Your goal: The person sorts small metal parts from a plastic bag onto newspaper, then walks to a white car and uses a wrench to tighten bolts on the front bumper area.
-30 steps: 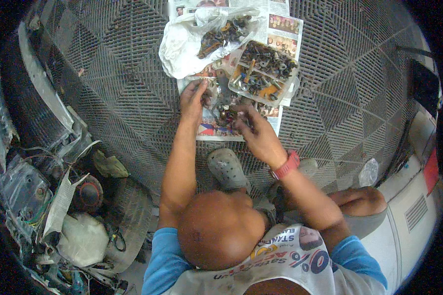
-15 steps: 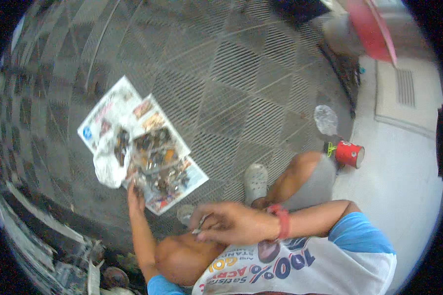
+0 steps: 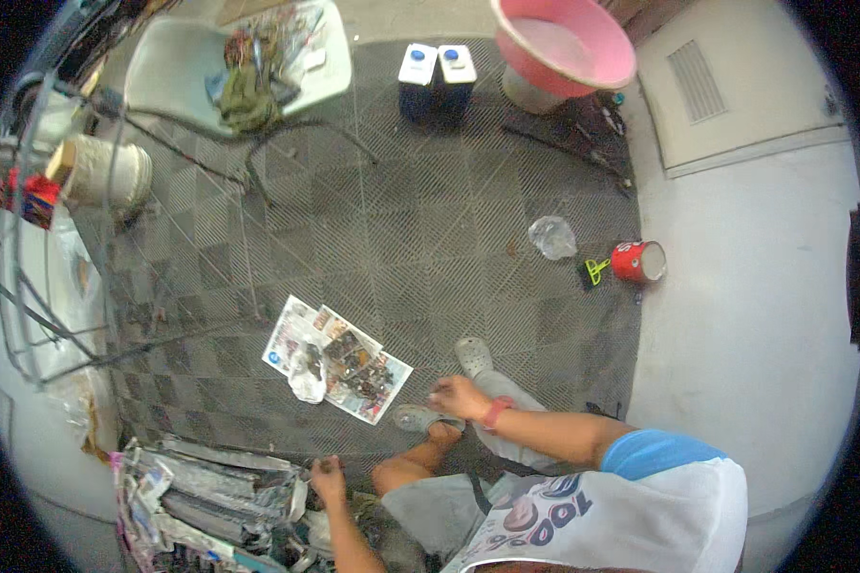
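Newspaper, its print too small for me to read, lies on the floor mat, long axis slanting from upper left to lower right, beneath dark metal parts. My right hand is near it, my left beside battered panels; fingers curl, but I can't tell whether they grasp anything.

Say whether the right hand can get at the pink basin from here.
Probably not: a wide stretch of floor mat separates the right hand from the pink basin, so getting there would likely take moving closer first.
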A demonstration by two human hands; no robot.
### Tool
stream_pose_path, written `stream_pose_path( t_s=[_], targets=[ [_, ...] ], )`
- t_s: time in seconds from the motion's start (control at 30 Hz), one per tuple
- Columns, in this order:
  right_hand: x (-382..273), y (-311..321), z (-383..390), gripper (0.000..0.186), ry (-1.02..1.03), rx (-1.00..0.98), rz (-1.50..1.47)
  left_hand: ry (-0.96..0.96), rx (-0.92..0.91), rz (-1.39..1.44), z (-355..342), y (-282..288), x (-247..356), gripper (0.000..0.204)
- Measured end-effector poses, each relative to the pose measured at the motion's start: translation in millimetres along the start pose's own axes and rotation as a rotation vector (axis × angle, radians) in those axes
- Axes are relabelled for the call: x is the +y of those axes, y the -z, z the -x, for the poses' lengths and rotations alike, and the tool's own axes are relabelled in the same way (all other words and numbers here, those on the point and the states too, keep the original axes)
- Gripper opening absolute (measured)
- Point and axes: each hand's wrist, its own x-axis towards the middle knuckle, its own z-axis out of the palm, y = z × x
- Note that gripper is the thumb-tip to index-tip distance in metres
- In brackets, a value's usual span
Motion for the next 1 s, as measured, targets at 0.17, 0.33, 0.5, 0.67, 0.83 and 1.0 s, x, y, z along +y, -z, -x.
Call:
stream_pose_path(
  t_s=[0.17,0.33,0.5,0.67,0.83,1.0],
  targets=[
    [-67,154,142,0.028,-0.096,0.313,0.196,0.009,0.163,-0.015,99,60,63,0.029],
    [-25,277,252,0.021,-0.386,0.609,0.015,0.057,0.117,0.147,162,90,144,0.021],
    [-48,337,273,0.015,-0.377,0.717,-0.002,0.09,-0.065,0.12,162,63,174,0.025],
    [-166,388,172,0.022,-0.146,0.749,-0.127,0.145,-0.213,-0.053,119,55,242,0.032],
    [-305,445,41,0.02,0.093,0.761,0.288,0.29,-0.178,-0.038,35,53,345,0.035],
    [-397,514,-46,0.018,-0.019,0.678,0.235,0.067,-0.146,0.374,-80,85,530,0.035]
  ],
)
